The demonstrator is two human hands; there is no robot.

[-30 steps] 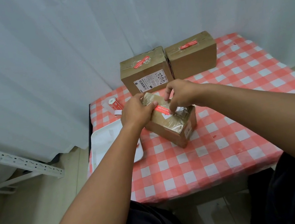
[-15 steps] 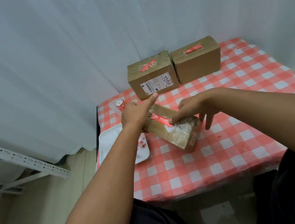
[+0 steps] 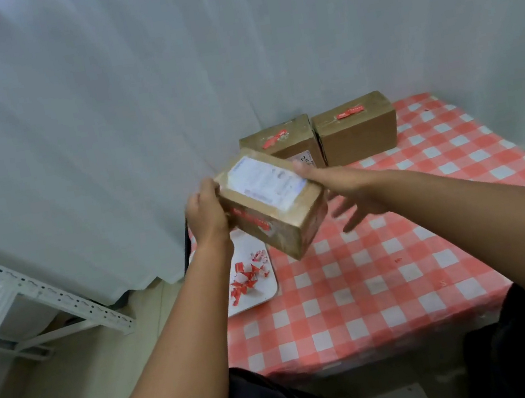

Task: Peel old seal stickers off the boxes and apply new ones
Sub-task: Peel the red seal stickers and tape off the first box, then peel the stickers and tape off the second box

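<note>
White curtain backs a table (image 3: 390, 285) covered in red-and-white check. Left hand (image 3: 206, 216) grips one end of a tilted cardboard box (image 3: 277, 210), raised above the table; a red seal sticker (image 3: 252, 222) runs along its near face. Right hand (image 3: 345, 192) supports the far end, fingers spread. Peeled sticker scraps (image 3: 248, 276) lie on a white tray (image 3: 263, 297). Two sealed boxes (image 3: 356, 134) stand behind.

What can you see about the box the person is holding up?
The held box is brown cardboard, wrapped in shiny clear tape. It is lifted off the table and tilted, with a white shipping label facing up and a red seal sticker on the side facing the camera. The left hand grips its left end. The right hand touches its right end, fingers spread.
</note>
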